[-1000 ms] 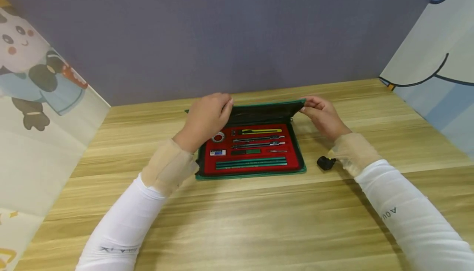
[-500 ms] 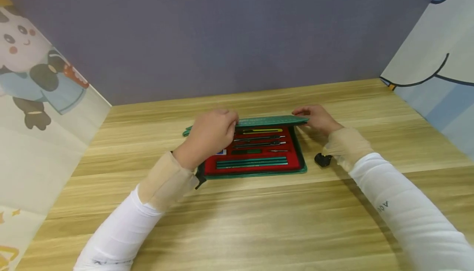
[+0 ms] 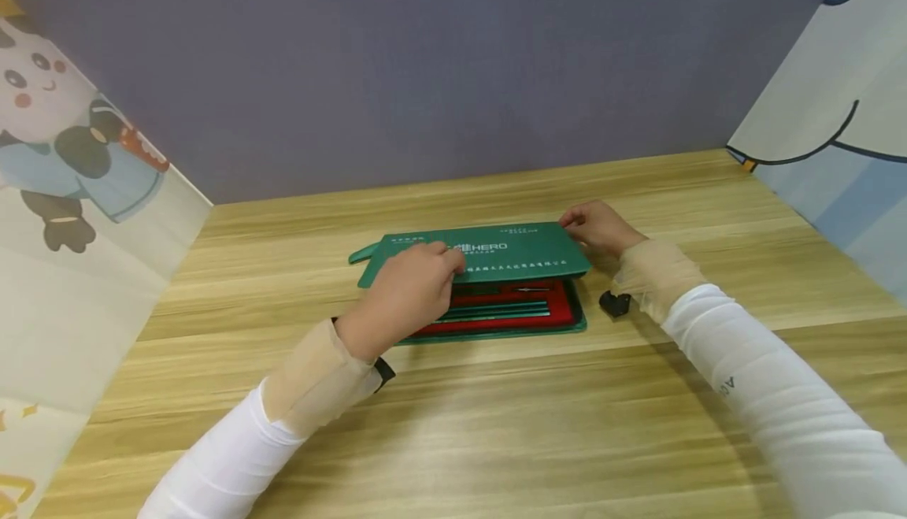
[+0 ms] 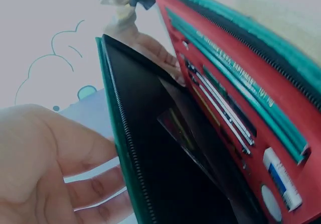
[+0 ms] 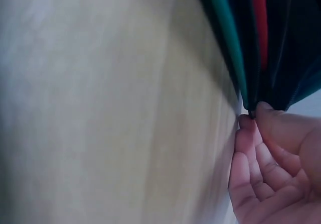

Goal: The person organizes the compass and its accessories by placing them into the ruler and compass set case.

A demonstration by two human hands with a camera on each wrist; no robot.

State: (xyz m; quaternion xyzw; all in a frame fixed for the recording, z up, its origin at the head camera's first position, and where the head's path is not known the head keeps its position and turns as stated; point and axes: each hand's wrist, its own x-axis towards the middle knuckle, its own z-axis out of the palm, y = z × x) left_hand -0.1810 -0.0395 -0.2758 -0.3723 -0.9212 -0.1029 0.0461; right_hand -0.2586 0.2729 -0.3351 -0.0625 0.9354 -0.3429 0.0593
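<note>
A green zippered drawing-set case lies on the wooden table, its lid tilted down over most of the red tray. My left hand is at the lid; in the left wrist view its thumb and fingers touch the lid's outer side near the edge. My right hand pinches a small dark zipper pull at the case's back right corner, between thumb and forefinger. Inside sit green pencils, a white-and-blue eraser and metal compasses. The yellow cutter is hidden in the head view.
The wooden table stretches in front and to both sides. A grey-purple panel stands behind it, with cartoon-printed walls at the sides. A black wrist camera hangs at the right wrist.
The lid has swung forward and down from nearly upright, covering most of the tray. My left hand has moved down with it. My right hand has shifted from the lid's edge to the back corner.
</note>
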